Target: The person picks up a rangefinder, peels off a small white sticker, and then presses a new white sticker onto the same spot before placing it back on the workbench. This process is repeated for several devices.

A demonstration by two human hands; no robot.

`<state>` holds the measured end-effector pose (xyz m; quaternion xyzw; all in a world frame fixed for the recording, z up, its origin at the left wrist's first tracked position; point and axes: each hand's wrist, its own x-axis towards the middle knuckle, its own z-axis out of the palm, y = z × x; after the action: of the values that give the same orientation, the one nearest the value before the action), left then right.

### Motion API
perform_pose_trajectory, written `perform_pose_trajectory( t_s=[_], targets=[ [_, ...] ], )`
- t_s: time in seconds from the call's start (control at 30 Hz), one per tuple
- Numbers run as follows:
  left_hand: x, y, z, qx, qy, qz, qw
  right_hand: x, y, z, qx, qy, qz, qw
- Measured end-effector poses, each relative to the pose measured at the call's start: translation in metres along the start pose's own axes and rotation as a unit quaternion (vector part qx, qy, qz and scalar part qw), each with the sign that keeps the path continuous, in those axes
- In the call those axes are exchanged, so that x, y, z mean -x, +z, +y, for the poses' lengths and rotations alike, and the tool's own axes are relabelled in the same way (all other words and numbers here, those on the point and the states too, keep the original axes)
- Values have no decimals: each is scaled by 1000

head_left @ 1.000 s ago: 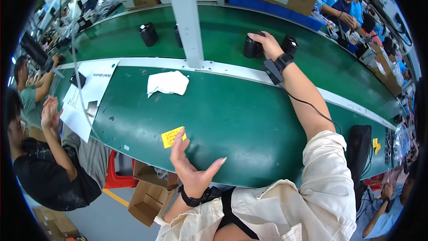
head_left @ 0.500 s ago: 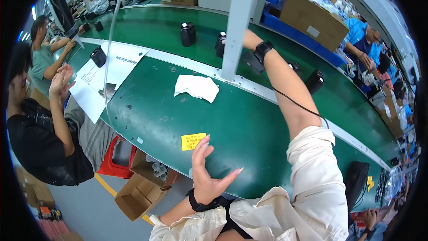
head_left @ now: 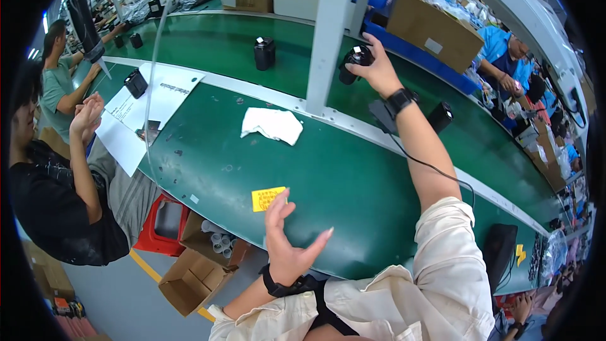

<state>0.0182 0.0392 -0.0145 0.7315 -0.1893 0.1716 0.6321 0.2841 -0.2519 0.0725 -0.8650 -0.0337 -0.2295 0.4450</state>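
— So where's the right hand [head_left: 377, 66]?
— Stretched far out over the green belt [head_left: 353, 183], fingers clamped around a small black camera-like device [head_left: 355, 61], just beside the grey post [head_left: 328, 31].
— And the left hand [head_left: 287, 246]?
— Near the table's front edge, fingers spread apart, holding nothing. A yellow tag [head_left: 268, 198] lies just by its fingertips; I can't tell if they touch.
— Anything else nearby?
— A crumpled white cloth [head_left: 273, 124] on the belt, another black device [head_left: 264, 53] on the far belt, and a white paper sheet [head_left: 148, 110] to the left, beside a seated person in black [head_left: 57, 215]
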Motion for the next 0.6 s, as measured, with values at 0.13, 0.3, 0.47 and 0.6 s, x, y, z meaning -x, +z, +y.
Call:
perform_pose_trajectory(
  t_s=[0.13, 0.3, 0.47, 0.6],
  targets=[
    [-4, -3, 1, -15, -4, -23, 1000, 89, -44, -69, -207, -82, -294, 930],
    [-29, 10, 6, 210, -14, -80, 974, 182, -25, -110, -287, -103, -487, 819],
    [-16, 7, 16, 154, -106, -137, 973, 213, -13, -119, -241, -257, -427, 833],
    [2, 16, 13, 0, -48, -57, 997, 219, -38, -125, -173, -290, -366, 867]
  ],
)
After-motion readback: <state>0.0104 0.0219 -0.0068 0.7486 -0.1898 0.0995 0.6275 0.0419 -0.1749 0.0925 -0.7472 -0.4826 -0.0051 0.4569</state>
